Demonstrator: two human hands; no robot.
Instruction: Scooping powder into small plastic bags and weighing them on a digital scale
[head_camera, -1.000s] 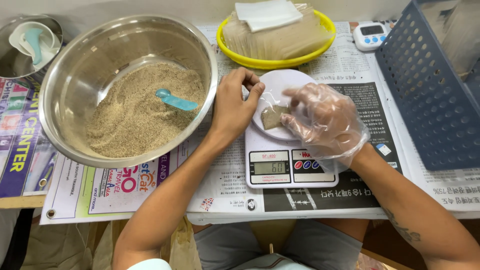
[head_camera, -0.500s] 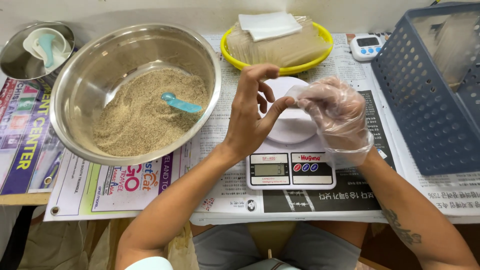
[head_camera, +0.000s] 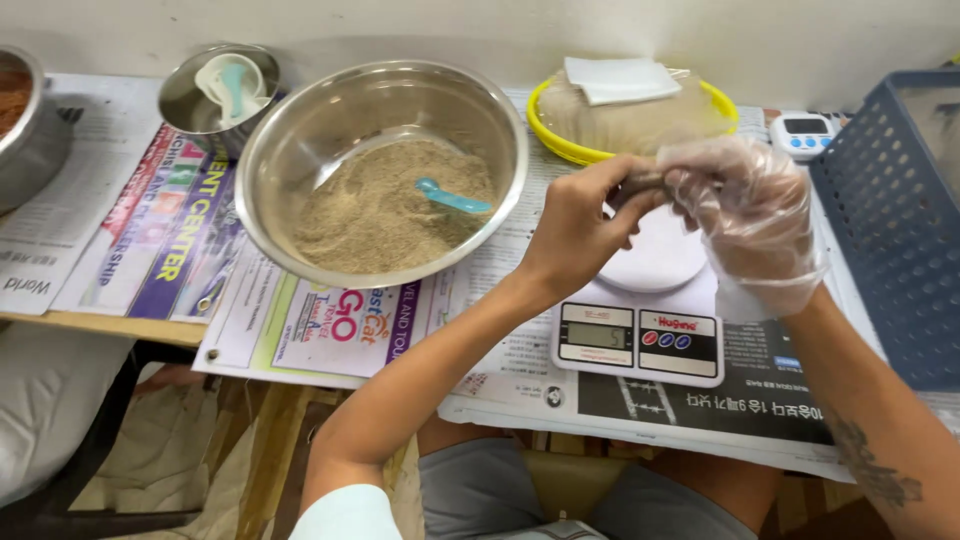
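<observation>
Both hands, left hand (head_camera: 575, 225) and gloved right hand (head_camera: 745, 215), are hovering together over the white scale (head_camera: 640, 335), blocking access to its round platform. The big steel bowl (head_camera: 300, 140) is crowding the left side, just beside the scale. The yellow basket (head_camera: 545, 125) is sitting right behind, the blue crate (head_camera: 890, 250) is walling off the right. A small timer (head_camera: 805, 133) is filling the gap between basket and crate. Newspaper (head_camera: 700, 400) in front of the scale is lying open; probably the only free way in.
</observation>
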